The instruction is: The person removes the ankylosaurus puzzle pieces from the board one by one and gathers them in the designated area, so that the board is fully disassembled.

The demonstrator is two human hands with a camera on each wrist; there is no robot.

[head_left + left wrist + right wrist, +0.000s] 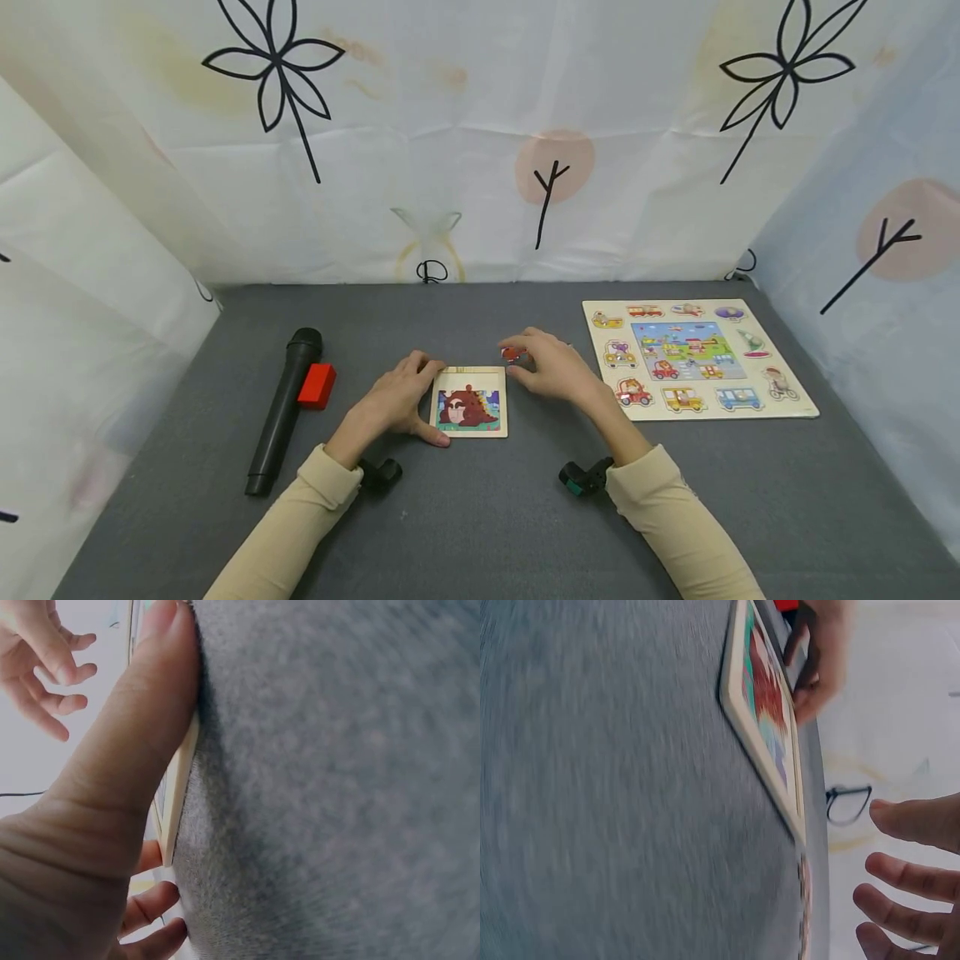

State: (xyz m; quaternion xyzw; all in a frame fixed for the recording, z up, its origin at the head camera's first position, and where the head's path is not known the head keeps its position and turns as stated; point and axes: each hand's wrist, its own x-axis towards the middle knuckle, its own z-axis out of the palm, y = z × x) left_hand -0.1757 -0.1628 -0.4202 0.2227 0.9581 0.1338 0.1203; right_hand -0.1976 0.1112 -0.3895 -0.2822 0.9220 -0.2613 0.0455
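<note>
A small square wooden jigsaw puzzle (468,408) with a dark red animal picture lies on the grey table. My left hand (401,397) holds it at its left side, the thumb along the near edge and the fingers at the far edge. In the left wrist view the thumb (127,727) lies against the board's pale rim (178,795). My right hand (551,367) hovers just right of the puzzle, fingers spread and holding nothing in the right wrist view. Below its fingertips a small red piece (513,355) shows, partly hidden by the hand.
On the right lies a larger wooden vehicle puzzle board (611,321). A black microphone (281,417) lies on the left, with a red block (317,386) against it. White patterned cloth (480,167) stands behind and at both sides of the table.
</note>
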